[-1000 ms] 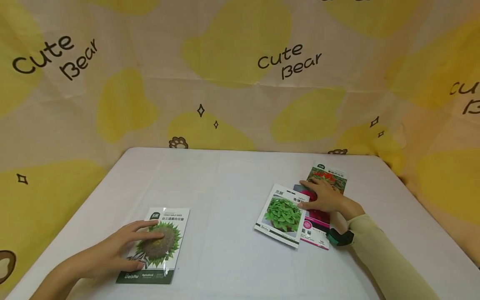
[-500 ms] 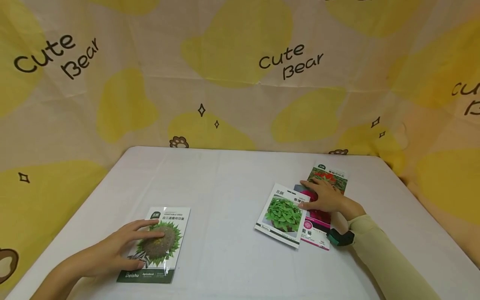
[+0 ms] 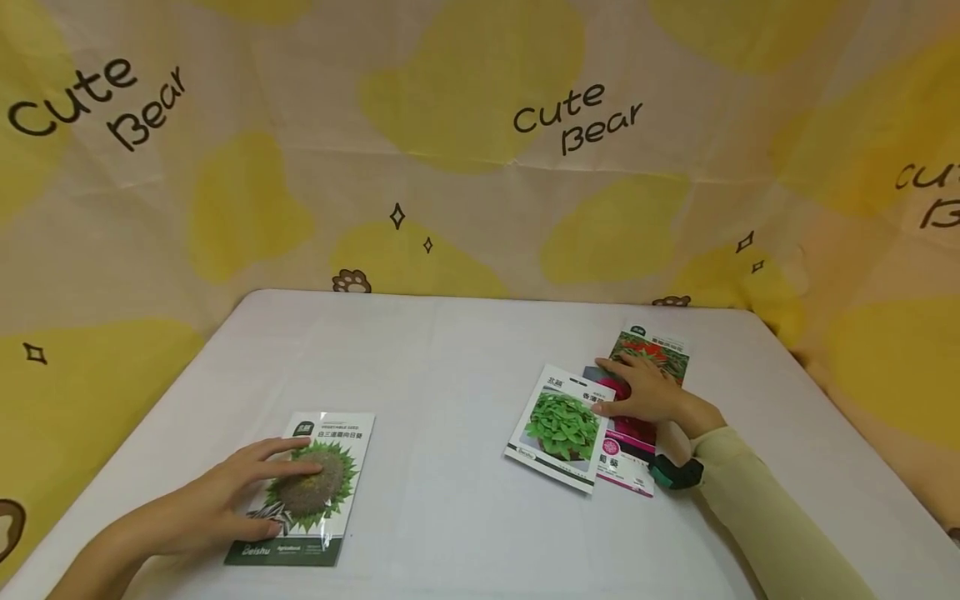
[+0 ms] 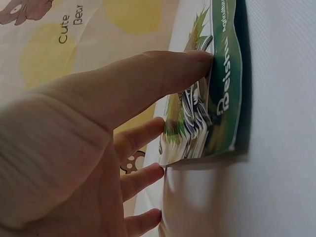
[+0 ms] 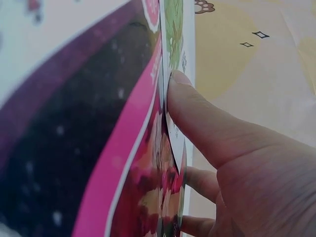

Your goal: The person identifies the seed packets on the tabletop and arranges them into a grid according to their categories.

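On the table's left half lies a sunflower seed packet (image 3: 318,483), face up. My left hand (image 3: 198,504) rests on it with fingers spread; the left wrist view shows the thumb (image 4: 163,74) on its green-banded lower part (image 4: 227,94). To the right, my right hand (image 3: 648,396) lies spread over a group of overlapping packets. Its thumb (image 5: 197,111) touches the green-leaf packet (image 3: 562,429), which overlaps a pink-and-dark flower packet (image 3: 630,462). Beneath the fingers, a red-flower packet (image 3: 671,354) sits farther back, partly covered by the hand.
The packets lie on a white-covered table (image 3: 442,467). A yellow-and-beige "Cute Bear" cloth (image 3: 465,125) hangs behind and around it. A dark green-and-black band (image 3: 675,472) sits by the right wrist, beside the pale sleeve (image 3: 772,517).
Both hands keep their places on the packets, and no packet has moved on the table. Only the head view has shifted slightly.
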Demonstrator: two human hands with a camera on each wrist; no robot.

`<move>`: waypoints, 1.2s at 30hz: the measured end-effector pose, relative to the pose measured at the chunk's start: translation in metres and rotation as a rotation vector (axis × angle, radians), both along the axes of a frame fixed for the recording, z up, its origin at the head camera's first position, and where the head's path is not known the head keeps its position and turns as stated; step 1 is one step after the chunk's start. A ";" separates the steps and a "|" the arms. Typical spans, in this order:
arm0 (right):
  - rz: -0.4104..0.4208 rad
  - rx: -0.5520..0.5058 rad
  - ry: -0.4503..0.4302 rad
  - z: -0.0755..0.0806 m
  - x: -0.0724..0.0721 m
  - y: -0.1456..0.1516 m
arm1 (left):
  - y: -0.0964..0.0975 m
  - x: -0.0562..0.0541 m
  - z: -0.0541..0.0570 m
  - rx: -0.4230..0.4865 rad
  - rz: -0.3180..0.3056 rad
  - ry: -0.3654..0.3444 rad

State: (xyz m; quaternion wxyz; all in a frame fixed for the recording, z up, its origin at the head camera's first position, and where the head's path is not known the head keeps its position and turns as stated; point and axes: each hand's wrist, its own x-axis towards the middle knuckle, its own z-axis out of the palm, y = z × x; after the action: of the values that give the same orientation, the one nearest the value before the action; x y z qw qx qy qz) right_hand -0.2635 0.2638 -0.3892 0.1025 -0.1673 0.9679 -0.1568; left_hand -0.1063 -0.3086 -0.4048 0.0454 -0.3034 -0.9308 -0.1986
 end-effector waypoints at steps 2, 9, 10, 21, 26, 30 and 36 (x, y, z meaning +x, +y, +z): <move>-0.002 -0.001 0.001 -0.001 -0.001 -0.001 | -0.001 0.000 0.000 -0.003 -0.001 0.003; -0.016 0.013 0.001 0.001 -0.002 -0.001 | -0.002 -0.002 0.000 0.019 -0.013 -0.017; -0.015 0.013 0.002 0.001 -0.002 -0.001 | -0.002 -0.002 0.000 0.019 -0.013 -0.019; 0.011 -0.008 0.051 0.002 -0.002 -0.004 | -0.002 -0.002 -0.001 0.011 -0.003 -0.023; 0.029 -0.026 0.082 0.006 -0.001 -0.004 | -0.002 -0.003 0.000 0.038 -0.028 -0.021; 0.052 -0.044 0.111 0.011 0.001 -0.006 | -0.002 -0.004 0.000 0.079 -0.050 -0.032; 0.074 -0.074 0.100 0.016 0.005 -0.010 | -0.001 -0.001 -0.003 0.103 -0.048 -0.057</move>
State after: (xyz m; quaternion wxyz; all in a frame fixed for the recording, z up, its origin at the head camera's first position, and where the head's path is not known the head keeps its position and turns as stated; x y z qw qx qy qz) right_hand -0.2587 0.2538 -0.3728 0.0533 -0.2142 0.9586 -0.1799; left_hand -0.1077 -0.3094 -0.4080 0.0297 -0.3171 -0.9127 -0.2560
